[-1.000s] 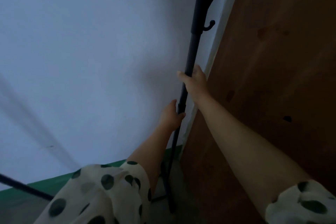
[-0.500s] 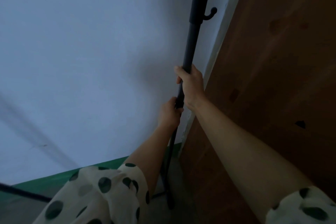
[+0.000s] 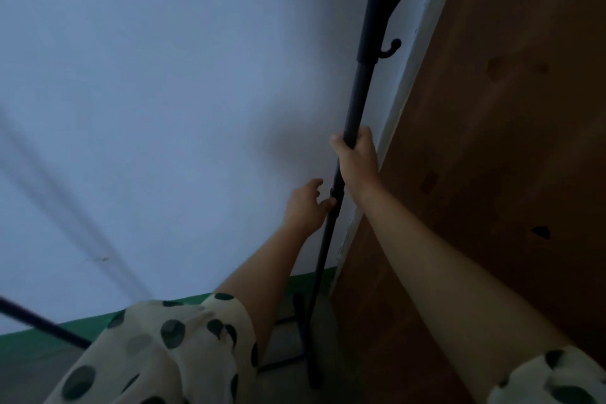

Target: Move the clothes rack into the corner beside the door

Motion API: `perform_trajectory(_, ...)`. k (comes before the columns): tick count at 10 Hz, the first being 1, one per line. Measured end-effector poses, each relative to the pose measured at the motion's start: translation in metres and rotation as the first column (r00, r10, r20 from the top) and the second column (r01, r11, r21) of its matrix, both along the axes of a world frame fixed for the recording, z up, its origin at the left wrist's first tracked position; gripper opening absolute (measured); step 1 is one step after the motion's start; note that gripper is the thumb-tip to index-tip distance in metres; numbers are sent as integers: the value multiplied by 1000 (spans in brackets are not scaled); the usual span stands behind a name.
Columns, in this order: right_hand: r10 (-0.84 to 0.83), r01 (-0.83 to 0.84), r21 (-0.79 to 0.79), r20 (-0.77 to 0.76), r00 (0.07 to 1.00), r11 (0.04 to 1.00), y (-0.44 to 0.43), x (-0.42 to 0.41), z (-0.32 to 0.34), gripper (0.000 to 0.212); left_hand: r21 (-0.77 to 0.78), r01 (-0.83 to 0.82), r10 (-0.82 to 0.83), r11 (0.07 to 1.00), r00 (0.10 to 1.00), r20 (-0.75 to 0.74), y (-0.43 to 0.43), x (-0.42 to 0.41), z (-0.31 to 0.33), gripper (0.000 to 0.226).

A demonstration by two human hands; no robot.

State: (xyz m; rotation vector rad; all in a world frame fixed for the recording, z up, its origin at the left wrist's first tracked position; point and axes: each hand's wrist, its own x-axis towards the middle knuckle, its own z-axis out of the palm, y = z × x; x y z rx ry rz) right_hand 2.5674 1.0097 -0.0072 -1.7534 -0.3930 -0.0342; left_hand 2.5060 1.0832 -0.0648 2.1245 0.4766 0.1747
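The black clothes rack (image 3: 362, 85) stands upright in the corner, between the white wall and the brown wooden door (image 3: 511, 141). Its pole carries a small hook and a branching arm near the top; its feet rest on the floor by the door's lower edge. My right hand (image 3: 357, 157) is wrapped around the pole at mid height. My left hand (image 3: 306, 205) sits lower and to the left of the pole, fingers spread, only the fingertips touching it.
A white door frame (image 3: 403, 115) runs between pole and door. A green skirting strip (image 3: 98, 321) lines the wall's foot. A thin dark rod (image 3: 42, 326) crosses the lower left. My spotted sleeves fill the bottom of the view.
My left hand has let go of the pole and opened, drifting slightly left. My right hand keeps its grip. The rack has stayed in the corner.
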Motion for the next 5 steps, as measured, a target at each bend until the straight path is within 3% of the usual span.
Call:
perform_trajectory(1, -74, 78, -102, 43, 996, 992, 3, -12, 6, 28, 50, -27, 25, 998, 999, 42, 8, -14, 14, 52)
perform_trajectory(2, -186, 201, -209, 88, 979, 957, 9, -32, 13, 53, 89, -55, 47, 995, 995, 84, 20, -39, 33, 46)
perform_trajectory(3, -313, 366, -315, 207, 927, 876, 11, -61, 22, 59, 129, -92, 75, 987, 988, 132, 37, -70, 53, 39)
perform_trajectory(4, -307, 374, -298, 249, 919, 878, 18, -93, 37, 49, 205, -120, 86, 971, 982, 169, 52, -104, 76, 33)
perform_trajectory(5, -142, 232, -322, 280, 950, 918, 28, -129, 61, 38, 257, -169, 111, 951, 968, 225, 65, -146, 101, 28)
